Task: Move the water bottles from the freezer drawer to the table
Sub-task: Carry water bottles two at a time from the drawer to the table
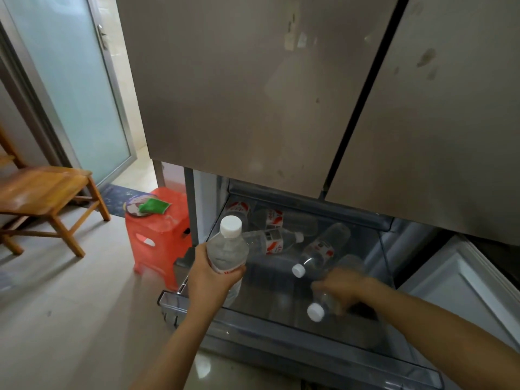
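Observation:
The freezer drawer (pixel 281 333) is pulled open under the fridge doors. My left hand (pixel 209 277) grips a clear water bottle (pixel 228 249) with a white cap, upright, above the drawer's left front. My right hand (pixel 343 288) reaches into the drawer and curls around a lying bottle (pixel 318 308), its white cap pointing at me; the hand is blurred. Several more bottles with red-and-white labels lie inside, one (pixel 320 251) beside my right hand, another (pixel 273 242) in the middle, others (pixel 277 219) at the back.
A red plastic stool (pixel 157 235) with a green cloth (pixel 153 205) stands left of the drawer. A wooden chair (pixel 45 192) is further left by a frosted glass door (pixel 70 80). The closed fridge doors (pixel 253 94) hang above. A white panel (pixel 461 282) is at the right.

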The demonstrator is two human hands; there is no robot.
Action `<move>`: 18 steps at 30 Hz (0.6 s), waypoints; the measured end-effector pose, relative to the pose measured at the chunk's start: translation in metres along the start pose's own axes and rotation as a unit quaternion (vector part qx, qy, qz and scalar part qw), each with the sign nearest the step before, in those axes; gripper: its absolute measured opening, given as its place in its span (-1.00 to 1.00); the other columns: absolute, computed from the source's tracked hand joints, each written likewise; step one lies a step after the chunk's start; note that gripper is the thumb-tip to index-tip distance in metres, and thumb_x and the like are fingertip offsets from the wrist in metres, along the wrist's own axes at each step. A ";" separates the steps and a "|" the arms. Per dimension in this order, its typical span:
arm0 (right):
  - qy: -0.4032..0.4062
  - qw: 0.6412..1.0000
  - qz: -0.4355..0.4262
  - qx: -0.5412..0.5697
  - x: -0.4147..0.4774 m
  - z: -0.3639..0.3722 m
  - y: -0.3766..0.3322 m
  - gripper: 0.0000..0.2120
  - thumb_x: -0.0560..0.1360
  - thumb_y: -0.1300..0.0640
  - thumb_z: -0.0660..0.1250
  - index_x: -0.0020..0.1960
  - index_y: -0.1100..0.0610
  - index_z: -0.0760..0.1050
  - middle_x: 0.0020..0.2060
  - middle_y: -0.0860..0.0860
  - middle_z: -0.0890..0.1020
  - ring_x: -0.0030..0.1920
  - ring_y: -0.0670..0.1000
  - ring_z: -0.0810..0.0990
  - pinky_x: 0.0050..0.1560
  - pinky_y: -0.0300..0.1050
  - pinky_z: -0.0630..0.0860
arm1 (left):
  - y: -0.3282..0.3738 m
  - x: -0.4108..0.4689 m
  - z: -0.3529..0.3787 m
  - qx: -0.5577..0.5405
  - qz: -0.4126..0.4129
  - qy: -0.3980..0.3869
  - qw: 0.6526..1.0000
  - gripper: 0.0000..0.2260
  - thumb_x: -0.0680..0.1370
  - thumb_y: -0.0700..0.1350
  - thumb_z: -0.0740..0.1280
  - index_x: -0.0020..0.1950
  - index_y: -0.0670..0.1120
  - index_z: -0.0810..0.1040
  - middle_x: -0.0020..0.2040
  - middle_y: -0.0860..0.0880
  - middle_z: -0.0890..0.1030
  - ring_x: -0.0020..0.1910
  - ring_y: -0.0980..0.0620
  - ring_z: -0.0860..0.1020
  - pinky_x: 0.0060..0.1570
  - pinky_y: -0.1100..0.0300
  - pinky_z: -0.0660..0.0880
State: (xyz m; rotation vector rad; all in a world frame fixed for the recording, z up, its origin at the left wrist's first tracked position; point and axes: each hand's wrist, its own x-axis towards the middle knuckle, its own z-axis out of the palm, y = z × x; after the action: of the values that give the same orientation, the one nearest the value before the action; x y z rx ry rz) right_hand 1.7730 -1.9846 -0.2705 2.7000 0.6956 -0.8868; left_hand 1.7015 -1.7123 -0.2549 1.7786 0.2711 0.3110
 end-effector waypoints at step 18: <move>0.349 0.696 0.142 0.611 -0.069 0.042 -0.008 -0.58 0.39 0.40 0.36 0.09 0.04 0.30 -0.07 -0.05 0.52 -0.01 -0.01 0.53 -0.01 -0.17 0.51 | -0.005 0.004 -0.001 0.013 0.010 -0.018 1.000 -0.42 0.25 -0.18 0.57 0.13 -0.01 0.34 0.06 -0.04 0.49 0.04 -0.07 0.47 0.08 -0.01 0.45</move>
State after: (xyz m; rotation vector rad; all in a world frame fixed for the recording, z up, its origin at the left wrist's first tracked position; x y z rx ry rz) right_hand 1.6989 -2.0173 -0.2625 4.2094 -0.5605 -0.0955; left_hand 1.7047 -1.7091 -0.2593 1.8113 0.2320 0.2907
